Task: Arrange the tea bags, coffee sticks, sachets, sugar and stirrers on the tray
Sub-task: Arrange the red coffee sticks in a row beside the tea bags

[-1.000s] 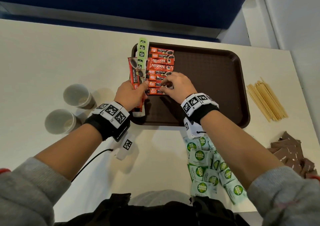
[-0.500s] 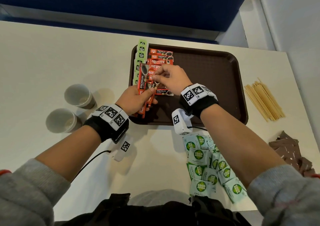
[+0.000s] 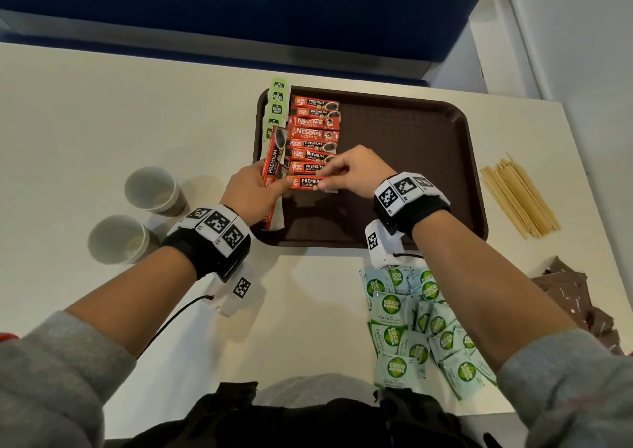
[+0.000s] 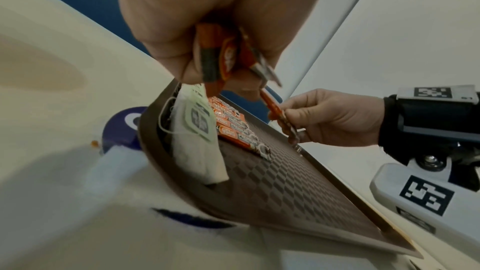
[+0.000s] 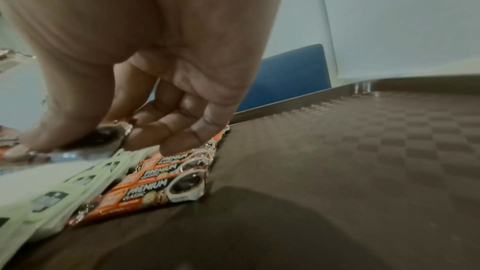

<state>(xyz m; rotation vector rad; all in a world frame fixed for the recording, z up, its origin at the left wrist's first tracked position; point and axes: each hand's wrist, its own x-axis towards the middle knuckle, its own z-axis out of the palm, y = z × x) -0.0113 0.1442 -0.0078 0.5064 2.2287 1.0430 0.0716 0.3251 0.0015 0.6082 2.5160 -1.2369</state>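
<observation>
Sugar sachets, glossy green squares, lie heaped at lower right, untouched. Above them, half a second on, our right hand has dropped from the bundle to the row's near end, pinching one stick flat above the tray; the row gains another. Our left hand grips the remaining sticks, upright foil strips, at centre left. We see the tray's checkered brown plastic, laid sticks crinkly and overlapping, soft tea bags along its left rim at upper centre. Thin wooden stirrers and brown sachets wait right; two paper cups left.
</observation>
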